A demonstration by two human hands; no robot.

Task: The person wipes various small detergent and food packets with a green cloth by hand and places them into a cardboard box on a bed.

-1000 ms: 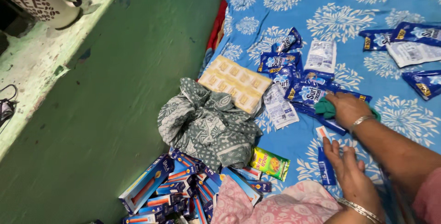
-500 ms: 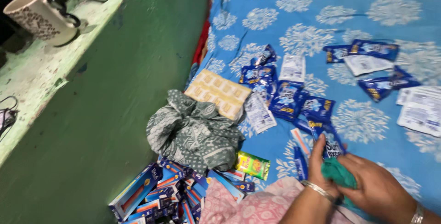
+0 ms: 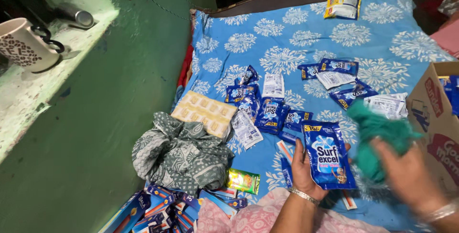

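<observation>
Left hand [image 3: 306, 168] grips glossy blue plastic sachet [image 3: 329, 154] upright above blue flowered bedsheet [image 3: 287, 37]; right hand [image 3: 406, 175], blurred, clutches crumpled teal cloth [image 3: 377, 132] beside it. Other blue sachets [image 3: 267, 111] lie scattered, apparently unwiped.

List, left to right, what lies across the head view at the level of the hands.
Grey-green patterned cloth → small green sachet → left hand holding a blue pouch → teal cloth in the blurred right hand → cardboard box.

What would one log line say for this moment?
left hand: holds blue sachet | right hand: holds green cloth, blurred | surface: blue floral sheet
</observation>
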